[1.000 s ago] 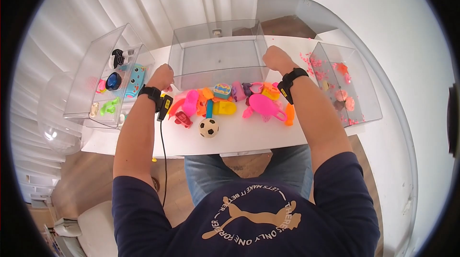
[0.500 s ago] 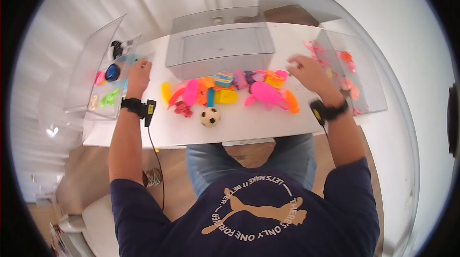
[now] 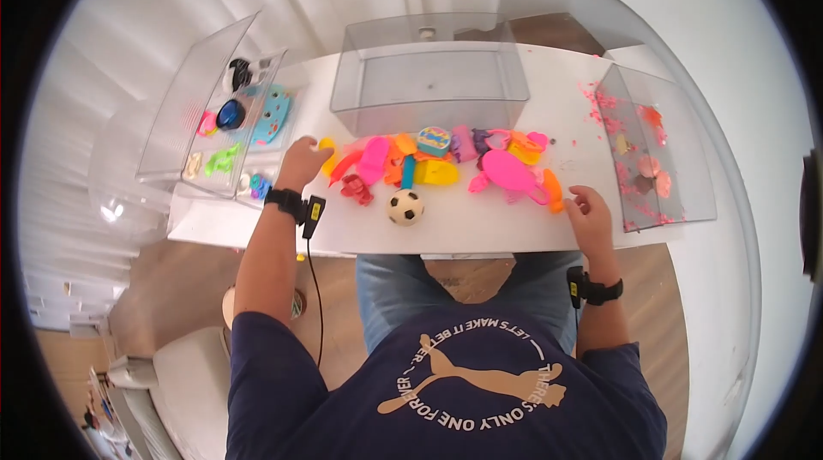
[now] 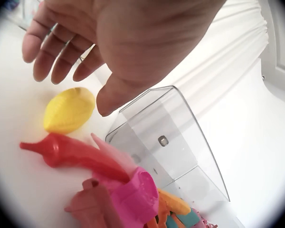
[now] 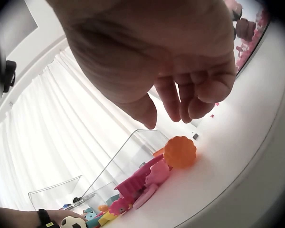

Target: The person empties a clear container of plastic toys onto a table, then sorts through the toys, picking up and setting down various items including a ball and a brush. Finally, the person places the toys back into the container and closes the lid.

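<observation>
My left hand [image 3: 302, 162] is beside a yellow oval toy [image 4: 70, 110] at the left end of a toy pile, fingers loosely bent and thumb apart. Just past the yellow toy lie a red toy with a narrow tip [image 4: 80, 154] and a bright pink toy [image 4: 135, 197]. On the other side, my right hand [image 3: 591, 218] hovers with loosely curled fingers and nothing in its grasp. Closest to it is an orange toy [image 3: 553, 190], whose scalloped end faces the right wrist camera. A pink toy [image 3: 507, 170] lies left of that.
A clear bin [image 3: 429, 117] stands behind the pile, with a soccer ball [image 3: 405, 208] in front. The left clear bin [image 3: 184, 117] holds a blue toy [image 3: 273, 114] and others. Pink bits lie in and around the right clear bin [image 3: 686, 168].
Both hands have left the middle bin's sides. My left hand swung left, then came back to the yellow toy; the right moved right and towards the body. The head view shifted.
</observation>
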The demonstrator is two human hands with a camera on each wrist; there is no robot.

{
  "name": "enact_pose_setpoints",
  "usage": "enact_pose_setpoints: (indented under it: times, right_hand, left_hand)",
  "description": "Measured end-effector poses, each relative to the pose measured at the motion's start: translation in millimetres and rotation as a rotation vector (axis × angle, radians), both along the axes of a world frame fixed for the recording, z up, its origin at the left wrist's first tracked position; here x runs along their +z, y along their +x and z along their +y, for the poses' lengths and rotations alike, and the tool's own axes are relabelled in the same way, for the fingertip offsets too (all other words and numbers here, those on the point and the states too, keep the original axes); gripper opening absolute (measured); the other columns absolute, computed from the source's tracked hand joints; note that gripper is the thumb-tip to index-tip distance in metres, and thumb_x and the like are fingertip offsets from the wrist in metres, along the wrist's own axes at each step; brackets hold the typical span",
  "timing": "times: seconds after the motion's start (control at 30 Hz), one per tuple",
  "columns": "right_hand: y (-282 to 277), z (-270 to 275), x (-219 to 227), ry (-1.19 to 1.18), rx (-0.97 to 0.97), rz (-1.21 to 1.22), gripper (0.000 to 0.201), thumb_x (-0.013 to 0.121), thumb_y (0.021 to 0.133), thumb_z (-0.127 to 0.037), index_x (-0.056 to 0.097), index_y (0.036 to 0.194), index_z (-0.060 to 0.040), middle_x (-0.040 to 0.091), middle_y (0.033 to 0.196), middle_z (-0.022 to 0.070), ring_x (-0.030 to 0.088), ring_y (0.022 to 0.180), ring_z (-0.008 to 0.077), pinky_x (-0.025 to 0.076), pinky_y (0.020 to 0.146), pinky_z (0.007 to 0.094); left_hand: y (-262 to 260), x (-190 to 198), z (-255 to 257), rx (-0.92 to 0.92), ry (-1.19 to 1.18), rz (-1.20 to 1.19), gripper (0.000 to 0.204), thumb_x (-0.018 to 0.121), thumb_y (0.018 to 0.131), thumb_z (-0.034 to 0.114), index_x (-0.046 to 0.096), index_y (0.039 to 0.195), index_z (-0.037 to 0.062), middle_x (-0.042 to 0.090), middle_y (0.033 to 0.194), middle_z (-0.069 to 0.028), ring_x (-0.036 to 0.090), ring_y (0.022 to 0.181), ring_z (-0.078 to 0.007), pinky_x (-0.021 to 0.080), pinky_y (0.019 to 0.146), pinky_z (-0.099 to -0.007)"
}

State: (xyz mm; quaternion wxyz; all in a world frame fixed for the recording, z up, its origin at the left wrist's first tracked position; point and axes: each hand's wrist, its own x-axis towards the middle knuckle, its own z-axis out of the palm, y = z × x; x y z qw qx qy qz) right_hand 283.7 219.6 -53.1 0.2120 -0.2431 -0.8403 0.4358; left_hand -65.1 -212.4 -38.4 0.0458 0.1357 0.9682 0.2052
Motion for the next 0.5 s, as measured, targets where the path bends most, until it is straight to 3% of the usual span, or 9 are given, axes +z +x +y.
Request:
enact_pose_setpoints:
  times: [0.23,0.27,0.33,0.4,0.5]
  right_hand:
    - [-6,-9,8,0.081,-0.057,-0.068,0.033,0.073,0.083,-0.021,0.065,0.111,-0.0054,0.062,0.091,0.0093,0.058,0.072,0.0197,0.050,0.069,0.0317]
    - [-6,-8,4,0.084,-0.063,-0.065,0.033,0.073,0.084,-0.020,0.065,0.112,-0.0049,0.061,0.091,0.0084,0.057,0.071,0.0178,0.049,0.068,0.0307]
    - [-8,-6,-2,0.086,-0.061,-0.074,0.034,0.072,0.085,-0.019,0.064,0.113,-0.0039,0.061,0.091,0.0065,0.056,0.070,0.0140,0.049,0.067,0.0287]
    - [-9,-6,-5,0.036,-0.112,-0.061,0.029,0.071,0.086,-0.022,0.066,0.108,-0.0049,0.063,0.088,0.0071,0.059,0.072,0.0176,0.050,0.068,0.0307]
    - [-12,-7,-13,0.011,-0.198,0.002,0.023,0.069,0.088,-0.023,0.068,0.101,-0.0042,0.065,0.084,0.0079,0.061,0.072,0.0194,0.050,0.068,0.0317]
  left_hand:
    - [-7,-16,-1,0.007,-0.028,-0.001,0.046,0.070,0.076,0.029,0.066,0.109,-0.0033,0.069,0.105,-0.0255,0.065,0.102,-0.0395,0.052,0.089,-0.0430]
    - [-9,-18,-7,0.021,-0.022,0.018,0.046,0.070,0.076,0.029,0.066,0.109,-0.0032,0.069,0.104,-0.0253,0.065,0.101,-0.0396,0.052,0.088,-0.0433]
    - [-10,-13,-18,0.093,0.028,0.057,0.046,0.070,0.076,0.030,0.066,0.108,-0.0027,0.069,0.102,-0.0243,0.066,0.099,-0.0387,0.052,0.086,-0.0432]
    - [-10,-4,-25,0.174,0.141,0.094,0.044,0.070,0.078,0.029,0.066,0.108,-0.0020,0.069,0.098,-0.0227,0.067,0.093,-0.0360,0.052,0.082,-0.0418]
    - [31,74,8,0.150,0.208,0.219,0.042,0.071,0.080,0.027,0.065,0.110,-0.0024,0.069,0.097,-0.0218,0.067,0.089,-0.0341,0.052,0.080,-0.0401]
